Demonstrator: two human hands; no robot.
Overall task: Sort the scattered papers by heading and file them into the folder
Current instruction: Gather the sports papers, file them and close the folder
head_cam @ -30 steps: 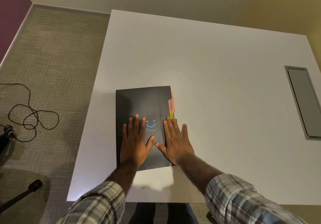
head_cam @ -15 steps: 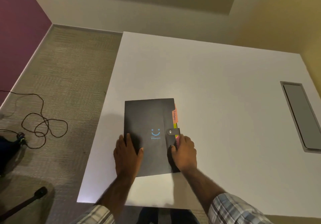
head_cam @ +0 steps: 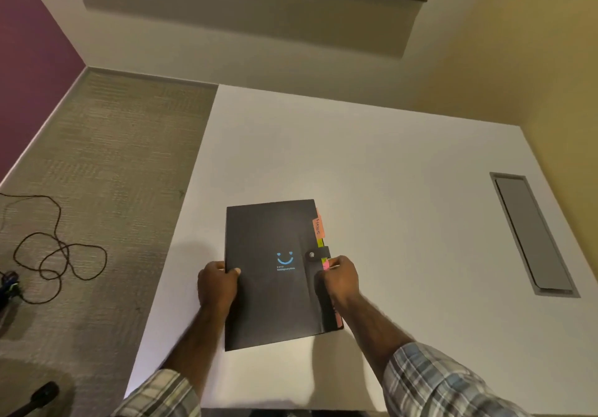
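Note:
A black folder [head_cam: 271, 242] with a blue smile printed on its cover lies closed on the white table [head_cam: 404, 190], its snap strap fastened on the right edge. Coloured index tabs [head_cam: 318, 227], orange, green and pink, stick out along that edge. My left hand [head_cam: 216, 287] grips the folder's left edge, thumb on the cover. My right hand [head_cam: 339, 279] grips the right edge just below the strap. No loose papers are in view.
A grey recessed cable hatch [head_cam: 534, 235] sits in the table's right side. A black cable [head_cam: 58, 255] lies looped on the carpet to the left, and a dark rod-like object [head_cam: 35, 399] is at the lower left.
My hands went from lying flat on the cover to gripping the folder's two side edges. The strap is now snapped shut. The camera has tilted up, showing more wall.

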